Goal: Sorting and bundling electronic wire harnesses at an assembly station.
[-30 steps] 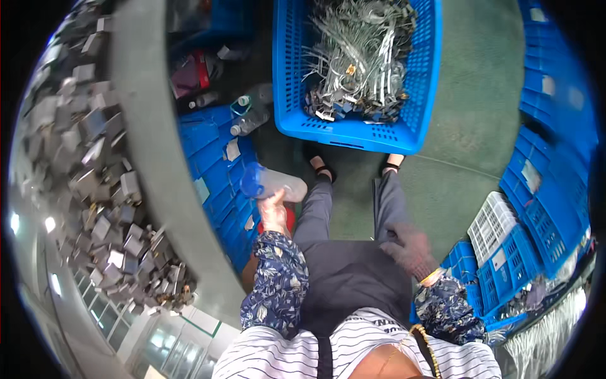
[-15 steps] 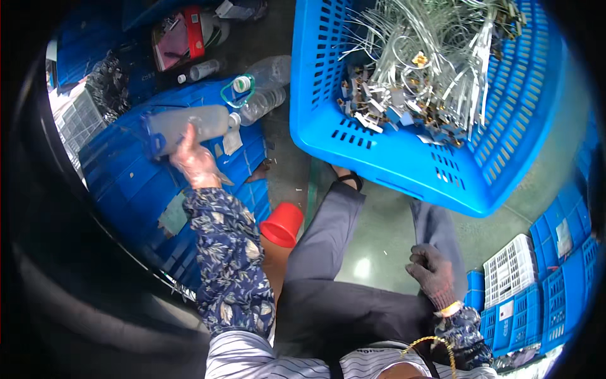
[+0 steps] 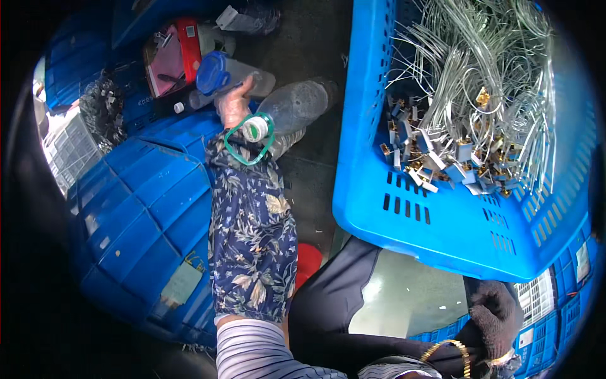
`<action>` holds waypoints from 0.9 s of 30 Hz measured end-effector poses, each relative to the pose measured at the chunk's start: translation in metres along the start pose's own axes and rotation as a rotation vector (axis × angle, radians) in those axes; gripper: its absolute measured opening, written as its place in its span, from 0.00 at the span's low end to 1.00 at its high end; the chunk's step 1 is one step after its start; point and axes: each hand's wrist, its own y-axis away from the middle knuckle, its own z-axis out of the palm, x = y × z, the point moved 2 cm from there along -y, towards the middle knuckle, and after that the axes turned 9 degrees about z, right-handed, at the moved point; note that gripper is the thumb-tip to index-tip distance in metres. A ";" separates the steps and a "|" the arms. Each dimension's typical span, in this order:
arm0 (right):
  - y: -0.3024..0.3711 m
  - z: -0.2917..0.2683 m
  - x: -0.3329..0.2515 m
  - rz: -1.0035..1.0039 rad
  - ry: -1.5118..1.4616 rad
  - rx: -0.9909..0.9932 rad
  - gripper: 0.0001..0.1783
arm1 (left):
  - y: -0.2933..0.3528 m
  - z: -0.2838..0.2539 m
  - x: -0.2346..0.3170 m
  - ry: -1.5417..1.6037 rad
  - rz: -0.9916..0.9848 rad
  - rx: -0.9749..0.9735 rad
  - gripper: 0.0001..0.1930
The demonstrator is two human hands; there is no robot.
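Note:
My left hand [image 3: 235, 106], which appears to wear a thin clear glove, is closed around a frosted drinking bottle [image 3: 255, 76] with a blue lid [image 3: 213, 73]. The bottle lies tilted at the upper left, its lid end toward the left. Right beside that hand, a large clear plastic bottle [image 3: 297, 104] with a white cap and a green carrying loop overlaps my wrist. My right hand [image 3: 495, 316], in a dark knitted glove, rests by my thigh at the lower right. Its fingers are loosely curled, with a gap to the thumb and nothing visible in them.
A blue basket [image 3: 372, 234] at the upper right holds many clear cables with small metal-ended connectors. Blue crates [image 3: 145, 196] stand on the left. A red bucket [image 3: 308, 262] is partly hidden behind my sleeve. A red-edged box [image 3: 189, 47] lies far left, with white and blue crates [image 3: 536, 300] at right.
My left hand has moved up and away with the frosted bottle, whose blue lid now shows more fully. The view has shifted, bringing the basket lower and further right.

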 end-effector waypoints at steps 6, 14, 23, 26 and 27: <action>-0.005 0.018 -0.026 -0.108 0.389 0.110 0.18 | -0.021 -0.005 -0.038 -0.267 0.062 0.068 0.16; -0.006 0.014 -0.027 -0.197 0.336 0.020 0.19 | 0.014 -0.013 -0.074 -0.518 0.096 0.038 0.18; 0.016 -0.023 0.017 -0.187 -0.032 -0.378 0.13 | 0.060 -0.039 0.007 -0.336 -0.092 0.041 0.25; 0.023 -0.031 0.044 -0.082 -0.230 -0.360 0.11 | 0.107 -0.014 0.075 -0.073 0.072 0.280 0.23; 0.024 -0.031 0.052 -0.111 -0.215 -0.353 0.09 | 0.125 0.001 0.101 0.001 0.200 0.269 0.30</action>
